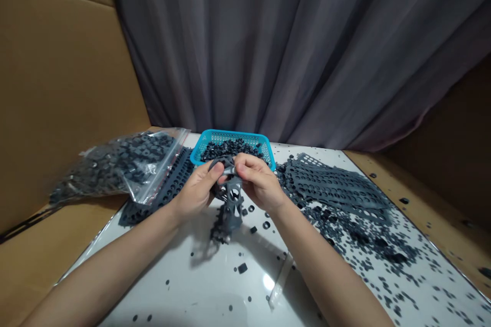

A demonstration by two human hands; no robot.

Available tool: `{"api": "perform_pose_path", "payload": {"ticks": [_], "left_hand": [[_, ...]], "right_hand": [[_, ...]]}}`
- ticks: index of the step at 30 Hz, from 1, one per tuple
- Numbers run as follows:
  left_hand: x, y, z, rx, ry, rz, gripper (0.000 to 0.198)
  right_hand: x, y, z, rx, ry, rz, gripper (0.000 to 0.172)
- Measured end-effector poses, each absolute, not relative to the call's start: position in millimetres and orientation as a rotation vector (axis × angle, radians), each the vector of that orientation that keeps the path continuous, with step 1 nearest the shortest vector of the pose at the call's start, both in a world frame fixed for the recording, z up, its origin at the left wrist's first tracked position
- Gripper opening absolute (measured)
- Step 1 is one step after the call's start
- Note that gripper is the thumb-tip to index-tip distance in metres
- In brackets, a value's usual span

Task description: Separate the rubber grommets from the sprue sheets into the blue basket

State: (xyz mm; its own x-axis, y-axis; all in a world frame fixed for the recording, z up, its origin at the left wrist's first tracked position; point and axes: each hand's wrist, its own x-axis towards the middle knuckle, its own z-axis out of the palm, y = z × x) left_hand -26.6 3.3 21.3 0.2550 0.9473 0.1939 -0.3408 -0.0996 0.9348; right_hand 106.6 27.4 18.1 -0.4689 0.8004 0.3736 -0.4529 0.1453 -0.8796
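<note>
Both hands hold a dark grey perforated rubber sheet (231, 209) above the white table, just in front of a blue basket (194, 157). My left hand (197, 186) pinches its upper left part between thumb and fingers. On the other side, my right hand (259, 179) grips the top right edge, thumb and forefinger pressed together. The sheet's lower part hangs down, curled and full of holes. Small black pieces (230, 149) lie heaped in the basket. Whether a single loose piece is between the fingertips is hidden.
A clear zip bag (115, 163) of dark pieces lies at left, partly over a perforated sheet (169, 191). Stacked punched sheets (333, 184) lie at right, with many small scraps (356, 240) scattered before them. A pale strip (281, 281) rests near my right forearm. Cardboard walls flank the table (184, 286).
</note>
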Motion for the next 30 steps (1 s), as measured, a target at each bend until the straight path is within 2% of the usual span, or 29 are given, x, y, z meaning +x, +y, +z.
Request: {"api": "perform_pose_path", "payload": {"ticks": [4, 9, 17, 20, 25, 30], "left_hand": [[-25, 6, 22, 1.064, 0.750, 1.267, 0.051], [-36, 15, 17, 1.243, 0.924, 1.337, 0.048], [-42, 21, 16, 1.868, 1.074, 1.081, 0.043], [-42, 20, 15, 1.986, 1.064, 0.987, 0.047], [-45, 16, 22, 2.137, 1.027, 0.829, 0.046], [-46, 16, 28, 2.021, 0.898, 0.715, 0.037]], "right_hand": [[102, 33, 11, -0.395, -1.245, 1.571, 0.038], [125, 47, 22, -0.526, -1.310, 1.266, 0.038], [144, 37, 43, -0.764, -2.137, 0.513, 0.031], [138, 35, 39, -0.800, -2.362, 0.358, 0.031], [137, 34, 39, -0.829, -2.423, 0.452, 0.025], [139, 36, 36, -0.707, -2.242, 0.962, 0.028]]}}
